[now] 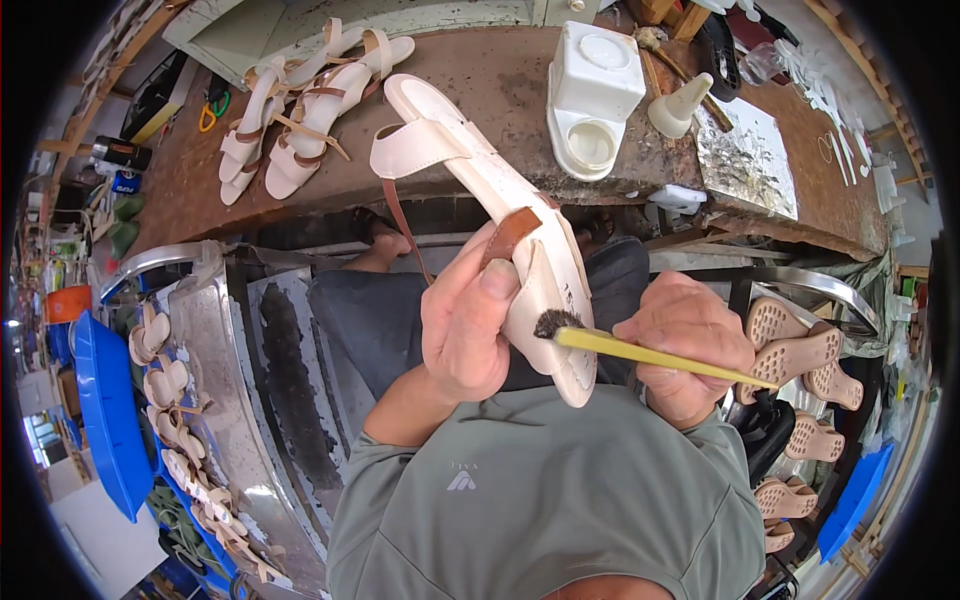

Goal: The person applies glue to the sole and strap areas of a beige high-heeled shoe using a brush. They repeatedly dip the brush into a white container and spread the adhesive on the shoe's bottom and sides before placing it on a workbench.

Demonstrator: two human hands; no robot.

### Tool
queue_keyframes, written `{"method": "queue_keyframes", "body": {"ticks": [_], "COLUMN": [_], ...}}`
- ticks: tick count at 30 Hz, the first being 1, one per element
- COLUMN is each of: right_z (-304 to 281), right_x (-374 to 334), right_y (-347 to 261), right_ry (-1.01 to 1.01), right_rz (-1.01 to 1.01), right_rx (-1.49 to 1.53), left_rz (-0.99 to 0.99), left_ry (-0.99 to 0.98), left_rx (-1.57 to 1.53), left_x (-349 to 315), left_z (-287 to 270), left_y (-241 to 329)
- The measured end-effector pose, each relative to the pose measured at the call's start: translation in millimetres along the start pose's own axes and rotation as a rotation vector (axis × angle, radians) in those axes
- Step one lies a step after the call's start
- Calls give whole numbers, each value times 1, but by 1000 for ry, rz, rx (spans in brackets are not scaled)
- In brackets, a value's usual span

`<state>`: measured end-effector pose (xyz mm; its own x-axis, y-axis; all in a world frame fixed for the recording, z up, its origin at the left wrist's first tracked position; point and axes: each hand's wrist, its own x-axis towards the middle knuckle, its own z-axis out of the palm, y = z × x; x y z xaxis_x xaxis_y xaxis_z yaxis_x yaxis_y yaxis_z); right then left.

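One pale sandal [562, 270] is being held at the desk's [490, 85] near edge, the left hand [465, 315] clamping its middle, while the right hand [690, 345], closed around a brush [650, 350], should be stroking lightly and evenly.

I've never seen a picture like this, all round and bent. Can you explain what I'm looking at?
There's no robot, just a person at work. The one picture comes from a wide fisheye camera on their head, looking down, so straight edges bend. Their bare left hand holds a pale sandal; their bare right hand holds a yellow-handled brush, its dark bristles at the sandal. On the brown bench are other sandals, a white container and a cream cone-shaped piece.
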<state>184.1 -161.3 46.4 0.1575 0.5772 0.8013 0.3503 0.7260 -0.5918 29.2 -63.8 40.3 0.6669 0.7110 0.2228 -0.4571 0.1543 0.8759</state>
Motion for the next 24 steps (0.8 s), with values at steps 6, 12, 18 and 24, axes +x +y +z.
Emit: {"method": "queue_keyframes", "body": {"ticks": [6, 12, 18, 24], "right_z": [-11, -15, -12, -20], "right_x": [-10, 4, 17, 23], "right_y": [-9, -8, 3, 0], "right_ry": [-99, -54, -9, -65], "right_rz": [-65, 104, 67, 65], "right_rx": [39, 113, 48, 170], "left_rz": [22, 208, 372, 397], "left_ry": [-10, -87, -96, -152], "left_rx": [14, 226, 339, 557], "left_x": [-2, 0, -5, -11], "left_z": [1, -1, -1, -10], "left_y": [1, 1, 1, 6]}}
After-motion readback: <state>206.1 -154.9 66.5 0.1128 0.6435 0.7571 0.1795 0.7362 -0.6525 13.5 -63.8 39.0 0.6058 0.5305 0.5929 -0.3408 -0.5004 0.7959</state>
